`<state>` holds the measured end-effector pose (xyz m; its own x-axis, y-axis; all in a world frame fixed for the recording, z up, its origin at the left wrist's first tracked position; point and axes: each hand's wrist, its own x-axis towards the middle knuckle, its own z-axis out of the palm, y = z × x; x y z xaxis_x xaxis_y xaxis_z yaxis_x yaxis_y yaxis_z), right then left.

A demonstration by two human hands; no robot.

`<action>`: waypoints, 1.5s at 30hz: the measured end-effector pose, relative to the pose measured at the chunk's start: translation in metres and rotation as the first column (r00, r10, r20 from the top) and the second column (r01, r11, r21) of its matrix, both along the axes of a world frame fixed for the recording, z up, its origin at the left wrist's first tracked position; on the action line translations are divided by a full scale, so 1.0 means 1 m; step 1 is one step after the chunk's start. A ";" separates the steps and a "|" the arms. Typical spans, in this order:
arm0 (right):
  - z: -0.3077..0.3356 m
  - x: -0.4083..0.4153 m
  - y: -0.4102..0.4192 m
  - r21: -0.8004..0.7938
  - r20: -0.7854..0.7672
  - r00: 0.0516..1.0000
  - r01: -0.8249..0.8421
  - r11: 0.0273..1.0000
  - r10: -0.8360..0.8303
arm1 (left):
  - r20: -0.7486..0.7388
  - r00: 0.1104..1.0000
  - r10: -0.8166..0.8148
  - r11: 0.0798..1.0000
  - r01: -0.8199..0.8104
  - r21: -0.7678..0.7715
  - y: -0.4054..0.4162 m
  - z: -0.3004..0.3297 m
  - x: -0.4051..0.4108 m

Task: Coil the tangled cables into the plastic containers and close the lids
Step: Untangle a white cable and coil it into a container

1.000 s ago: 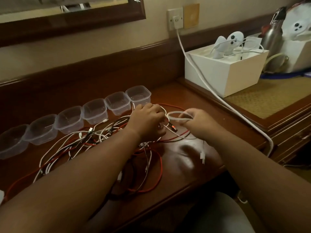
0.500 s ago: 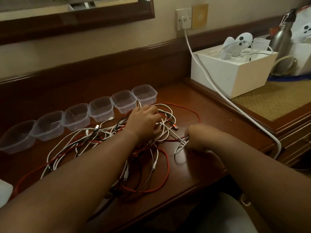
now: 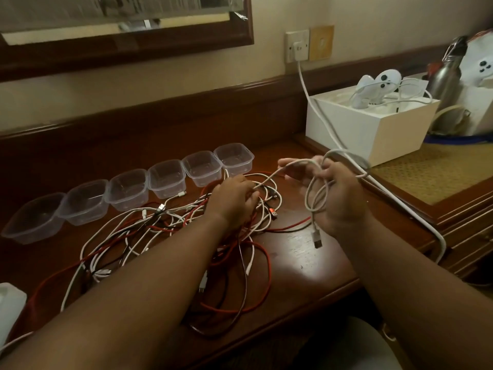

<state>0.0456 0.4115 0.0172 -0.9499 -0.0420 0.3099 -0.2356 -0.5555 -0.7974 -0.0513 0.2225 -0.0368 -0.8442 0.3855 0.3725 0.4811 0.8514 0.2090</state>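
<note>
Since half a second earlier the right hand (image 3: 340,198) had lifted off the desk (image 3: 306,252) and risen toward the white box (image 3: 373,129), carrying loops of a white cable (image 3: 312,193) that had lain low by the desk edge before. Its grip was clenched round those loops, a plug (image 3: 317,239) dangling free beneath the wrist. The left hand (image 3: 232,201) had stayed on the tangle of cables (image 3: 186,231), its fingers curled over the strands and pinching the same white cable where it ran out of the heap.

The heap lay spread across the desk in front of the row of plastic containers (image 3: 165,180), six of them, all open and holding nothing; I could see no lids anywhere.

To my eye the danger lay in the stretch between the two hands. If the right hand pulled on while red and white strands still crossed that cable, knots could tighten or the whole heap could drag toward the edge. The raised loops also hung just beside the thick charger lead (image 3: 320,113) from the wall socket (image 3: 297,45), and might snag it. A loose coil could spring open too.
</note>
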 end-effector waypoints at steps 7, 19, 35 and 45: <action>0.004 -0.014 -0.003 0.705 -0.038 0.895 0.339 0.623 -0.444 | -0.008 1.000 0.024 0.994 -0.025 -0.105 -0.008 0.006 0.000; 0.012 -0.036 -0.020 0.642 -0.060 0.936 0.301 0.705 -0.346 | 0.002 0.996 0.085 0.994 -0.085 -0.062 -0.003 0.007 0.002; 0.029 -0.034 -0.025 0.813 0.141 0.934 0.081 0.577 -0.329 | -0.253 0.967 0.040 0.957 -0.110 -0.267 -0.010 0.033 -0.003; 0.012 -0.051 -0.017 0.957 -0.217 0.910 0.269 0.106 -0.354 | -0.119 0.993 0.013 0.960 -0.046 -0.275 -0.006 0.023 0.004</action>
